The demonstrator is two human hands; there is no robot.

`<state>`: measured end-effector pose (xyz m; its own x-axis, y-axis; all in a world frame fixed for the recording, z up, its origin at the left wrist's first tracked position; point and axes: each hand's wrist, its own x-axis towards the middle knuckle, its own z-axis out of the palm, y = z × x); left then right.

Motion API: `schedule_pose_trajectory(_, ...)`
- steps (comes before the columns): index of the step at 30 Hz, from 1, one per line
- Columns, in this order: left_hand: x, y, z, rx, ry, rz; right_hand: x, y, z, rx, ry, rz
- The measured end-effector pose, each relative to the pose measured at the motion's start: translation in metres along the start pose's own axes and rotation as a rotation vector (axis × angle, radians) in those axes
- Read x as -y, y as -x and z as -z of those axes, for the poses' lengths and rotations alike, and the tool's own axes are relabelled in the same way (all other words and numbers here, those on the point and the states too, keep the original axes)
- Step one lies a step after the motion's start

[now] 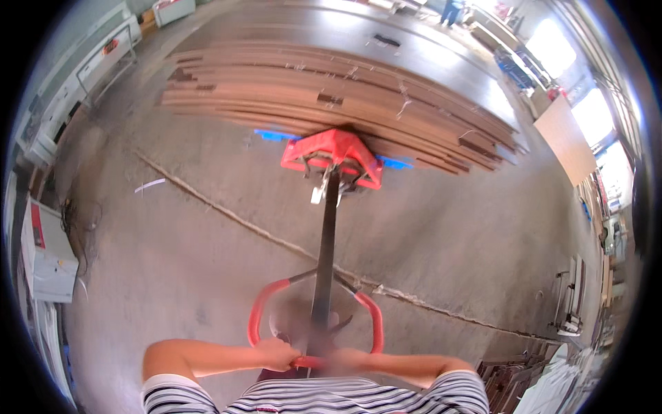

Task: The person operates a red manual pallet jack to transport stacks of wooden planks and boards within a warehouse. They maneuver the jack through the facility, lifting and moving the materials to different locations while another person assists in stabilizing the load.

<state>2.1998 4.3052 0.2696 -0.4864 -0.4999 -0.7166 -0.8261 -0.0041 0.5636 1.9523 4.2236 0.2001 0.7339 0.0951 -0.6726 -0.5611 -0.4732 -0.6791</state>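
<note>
My left hand (279,353) is closed around the lower bar of the red-gripped pallet jack handle (376,324), close to my body. Over the right part of that bar lies my right hand (345,360), blurred but wrapped on it. A dark shaft (327,241) runs forward from the handle to the red pallet jack body (336,145). Beyond the body, a wide stack of brown boards (276,83) rests on a blue pallet (276,135), whose ends show on both sides of the jack. The forks are hidden beneath the load.
A cracked seam (234,217) crosses the concrete floor (172,276). At the left stands a white cabinet (52,252). Boards (510,383) lie at the lower right, and a light panel (565,141) leans near the right windows. Another person (452,12) stands far back.
</note>
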Motion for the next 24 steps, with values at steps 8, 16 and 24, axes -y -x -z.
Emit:
schedule_pose_trajectory(8,-0.067,0.086,0.186,-0.095,-0.129,-0.035,0.114,0.107,0.204,0.094,-0.069,-0.141)
schedule_pose_trajectory(16,0.019,-0.008,-0.035,-0.014,-0.131,0.027,0.027,-0.006,-0.005,-0.056,0.008,-0.105)
schedule_pose_trajectory(24,0.074,-0.078,-0.123,-0.021,-0.102,-0.055,-0.043,-0.081,-0.096,-0.042,0.063,-0.159)
